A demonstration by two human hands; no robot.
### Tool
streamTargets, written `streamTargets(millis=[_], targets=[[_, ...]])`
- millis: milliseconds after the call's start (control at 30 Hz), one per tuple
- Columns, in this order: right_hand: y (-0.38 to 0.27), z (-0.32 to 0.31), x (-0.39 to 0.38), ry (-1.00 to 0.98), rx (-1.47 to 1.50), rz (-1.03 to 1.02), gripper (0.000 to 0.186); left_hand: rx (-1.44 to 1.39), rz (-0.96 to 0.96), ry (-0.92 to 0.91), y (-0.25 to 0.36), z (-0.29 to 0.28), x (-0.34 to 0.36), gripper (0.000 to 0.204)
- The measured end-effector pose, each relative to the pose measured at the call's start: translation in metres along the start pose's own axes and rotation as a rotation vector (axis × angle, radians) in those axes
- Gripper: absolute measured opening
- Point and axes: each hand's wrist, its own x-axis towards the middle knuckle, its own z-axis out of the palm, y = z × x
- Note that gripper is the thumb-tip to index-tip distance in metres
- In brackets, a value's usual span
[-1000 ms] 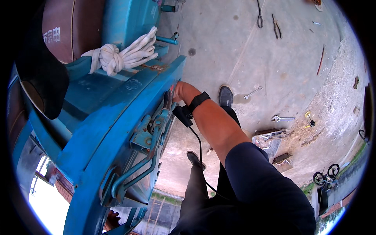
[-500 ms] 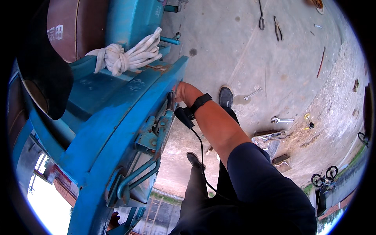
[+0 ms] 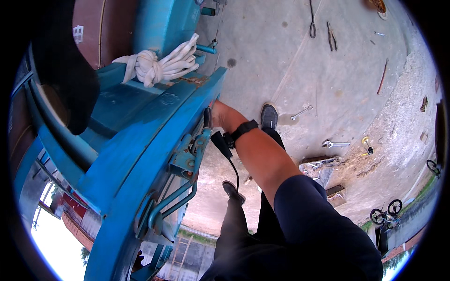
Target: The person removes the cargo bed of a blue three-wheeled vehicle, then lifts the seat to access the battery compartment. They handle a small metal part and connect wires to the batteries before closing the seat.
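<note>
My right forearm crosses the view to the side of a blue metal vehicle frame (image 3: 154,136). My right hand (image 3: 218,114) reaches in behind its edge, beside a black-gripped lever (image 3: 207,118), and its fingers are hidden. A black strap (image 3: 245,128) on my wrist carries a small black device with a cable. Below the lever are a rusty blue bracket (image 3: 183,161) and a bent blue bar (image 3: 174,203). At the lower left, a dark finger-like shape (image 3: 138,260) shows beside the frame; it may be my left hand, but its grip cannot be made out.
Knotted white rope (image 3: 157,68) lies on the frame, near a brown seat (image 3: 89,35). On the concrete floor lie pliers (image 3: 332,36), a spanner (image 3: 301,112), an adjustable wrench (image 3: 335,144), a red rod (image 3: 383,76) and a tray of tools (image 3: 323,164). A small bicycle (image 3: 386,211) stands farther off.
The view has shifted slightly, so the blue frame and rope sit a little farther right. My right hand stays behind the frame's edge, with slightly less of it showing.
</note>
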Motion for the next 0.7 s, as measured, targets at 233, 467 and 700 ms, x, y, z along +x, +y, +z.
streamTargets(millis=[233, 467, 700], targets=[[0.010, 0.007, -0.051, 0.139, 0.111, -0.138, 0.042, 0.142, 0.125, 0.215, 0.087, 0.112, -0.048, 0.036], [-0.013, 0.011, -0.124, 0.337, -0.222, -0.304, 0.039, 0.227, 0.235, 0.100, 0.034, 0.061, -0.030, 0.037], [-0.044, 0.073, -0.161, 0.458, -0.580, -0.561, 0.047, -0.087, 0.227, 0.019, 0.027, 0.057, -0.025, 0.042]])
